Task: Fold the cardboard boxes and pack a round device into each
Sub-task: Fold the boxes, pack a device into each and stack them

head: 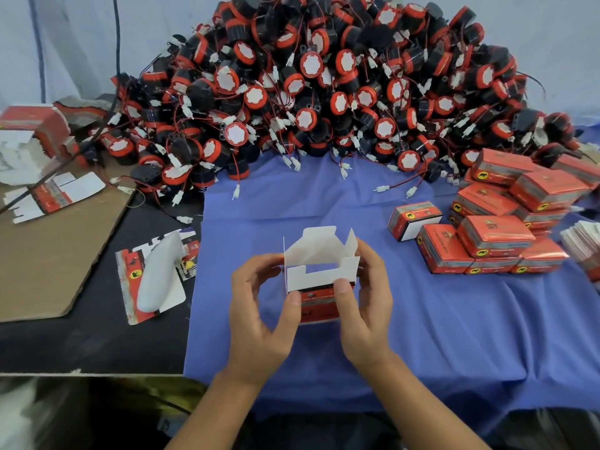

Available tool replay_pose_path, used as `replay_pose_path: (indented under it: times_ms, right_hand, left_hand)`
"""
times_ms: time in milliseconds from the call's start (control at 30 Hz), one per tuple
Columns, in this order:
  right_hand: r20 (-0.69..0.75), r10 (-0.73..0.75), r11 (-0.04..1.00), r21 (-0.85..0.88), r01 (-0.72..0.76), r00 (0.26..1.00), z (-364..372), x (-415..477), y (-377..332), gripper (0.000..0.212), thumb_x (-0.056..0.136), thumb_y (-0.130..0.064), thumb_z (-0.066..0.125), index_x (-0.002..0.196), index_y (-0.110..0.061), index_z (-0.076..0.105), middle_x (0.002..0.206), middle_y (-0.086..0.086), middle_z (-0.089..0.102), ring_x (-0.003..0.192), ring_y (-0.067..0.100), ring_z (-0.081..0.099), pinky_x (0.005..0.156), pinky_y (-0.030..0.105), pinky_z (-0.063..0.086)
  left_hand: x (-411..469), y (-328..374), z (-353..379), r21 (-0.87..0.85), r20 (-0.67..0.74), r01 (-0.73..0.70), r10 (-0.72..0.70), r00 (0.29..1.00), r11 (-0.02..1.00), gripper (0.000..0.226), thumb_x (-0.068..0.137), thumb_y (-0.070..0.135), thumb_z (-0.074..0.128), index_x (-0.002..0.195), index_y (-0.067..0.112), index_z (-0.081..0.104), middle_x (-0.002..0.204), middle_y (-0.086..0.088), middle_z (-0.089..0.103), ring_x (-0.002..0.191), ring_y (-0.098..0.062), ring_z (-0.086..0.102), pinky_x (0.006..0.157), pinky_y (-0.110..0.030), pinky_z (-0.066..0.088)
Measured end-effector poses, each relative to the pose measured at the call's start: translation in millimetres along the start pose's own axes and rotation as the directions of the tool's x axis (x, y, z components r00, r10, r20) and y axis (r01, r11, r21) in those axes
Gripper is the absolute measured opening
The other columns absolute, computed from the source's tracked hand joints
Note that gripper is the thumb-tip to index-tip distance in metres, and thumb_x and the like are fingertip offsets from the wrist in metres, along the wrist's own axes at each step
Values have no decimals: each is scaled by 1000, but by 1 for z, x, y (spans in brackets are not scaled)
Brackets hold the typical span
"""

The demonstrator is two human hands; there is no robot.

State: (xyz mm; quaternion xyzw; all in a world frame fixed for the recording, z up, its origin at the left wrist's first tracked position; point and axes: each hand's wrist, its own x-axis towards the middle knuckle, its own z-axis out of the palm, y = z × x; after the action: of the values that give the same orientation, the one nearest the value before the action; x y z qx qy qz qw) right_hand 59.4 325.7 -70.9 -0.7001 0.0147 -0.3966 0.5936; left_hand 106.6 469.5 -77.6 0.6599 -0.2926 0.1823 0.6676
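The left hand [259,313] holds the cardboard box [319,277] at its left side: the thumb lies on the red front wall and the other fingers curl behind the left flap. The right hand [367,306] grips the right side in the same way, its thumb pressed on the white front flap. The box is half formed, its open end faces up and its white flaps stand upright. It is over the blue cloth [422,336], near the middle of the tabletop's front edge; whether it touches the cloth I cannot tell.

The cloth covers the middle and right part of the tabletop and hangs over the front edge in soft folds. On the left the black tabletop [97,339] is uncovered, and a brown cardboard sheet [48,254] lies toward the left edge. Just beside the cloth lies a flat box blank [130,277] with a curled white piece on it. More flat blanks [32,138] are stacked at the far left corner.

Along the back edge rises a high pile of round devices [324,92], black and red with white faces; their thin wires with white plugs spill onto the cloth. Near the right edge, closed red boxes [496,235] lie in a loose heap. Behind the table is a pale wall [81,43], and a dark cable [117,43] hangs down it at the left.
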Motion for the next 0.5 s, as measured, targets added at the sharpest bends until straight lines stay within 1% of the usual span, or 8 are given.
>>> replay_pose_path:
  times_ms: [67, 133, 200, 267, 300, 367, 433, 500]
  right_hand:
    - [-16, 45, 998, 54, -44, 999, -1, -5, -6, 50, 96, -29, 56, 146, -26, 50, 137, 2, 61, 122, 30, 60, 99, 40, 50]
    - [-26, 133, 986, 104, -130, 991, 0, -8, -14, 51, 91, -30, 59, 142, -33, 55, 137, 1, 61, 121, 28, 61, 98, 41, 50]
    - [-26, 202, 968, 156, -195, 979, 0, -8, -22, 50, 84, -28, 62, 134, -31, 60, 132, 1, 65, 117, 25, 63, 95, 38, 52]
    - [-15, 238, 952, 202, -230, 971, 2, -8, -28, 49, 78, -22, 65, 127, -25, 64, 125, 3, 68, 114, 23, 64, 93, 36, 53]
    - [-16, 252, 945, 220, -242, 968, 3, -9, -31, 48, 77, -16, 66, 124, -24, 66, 122, 2, 69, 113, 23, 65, 92, 36, 54]
    - [-31, 289, 927, 258, -272, 957, 4, -10, -34, 48, 74, -5, 63, 116, -25, 70, 118, 2, 70, 111, 21, 65, 86, 31, 56]
    - [-40, 315, 917, 270, -294, 948, 4, -10, -37, 49, 74, -1, 58, 114, -26, 72, 117, 3, 71, 108, 17, 66, 81, 28, 55]
    - [-59, 317, 925, 242, -294, 947, 4, -10, -40, 51, 76, -1, 52, 114, -27, 72, 119, 4, 69, 106, 14, 65, 84, 31, 55]
  left_hand:
    - [-1, -1, -1, -10, 12, -8, 8, 1000, 1000, 51, 97, 34, 64, 143, 40, 41, 139, 11, 52, 127, -26, 57, 103, -30, 50]
    - [-1, 0, -1, -33, 21, 0, 1, 1000, 999, 52, 97, 30, 62, 144, 37, 42, 140, 13, 53, 127, -22, 58, 102, -27, 50]
    - [1, 3, -1, -86, 4, 26, -26, 1000, 996, 43, 100, 38, 60, 140, 35, 47, 135, 9, 57, 122, -23, 61, 99, -28, 52]
    - [3, 8, 0, -116, -44, 62, -67, 997, 991, 35, 100, 47, 59, 133, 36, 54, 126, 5, 62, 114, -24, 65, 93, -30, 54]
    - [5, 11, 0, -123, -66, 80, -89, 994, 989, 32, 100, 50, 59, 129, 37, 56, 122, 7, 64, 110, -22, 65, 91, -29, 54]
    - [6, 18, 5, -146, -84, 134, -148, 985, 980, 26, 98, 51, 61, 122, 40, 58, 115, 11, 64, 104, -15, 66, 86, -23, 54]
    - [5, 22, 10, -167, -96, 181, -199, 975, 969, 24, 96, 41, 66, 119, 40, 59, 111, 10, 64, 100, -15, 66, 82, -22, 53]
    - [3, 26, 16, -160, -120, 186, -206, 971, 969, 30, 93, 25, 67, 119, 35, 58, 110, 1, 64, 99, -19, 65, 84, -26, 54]
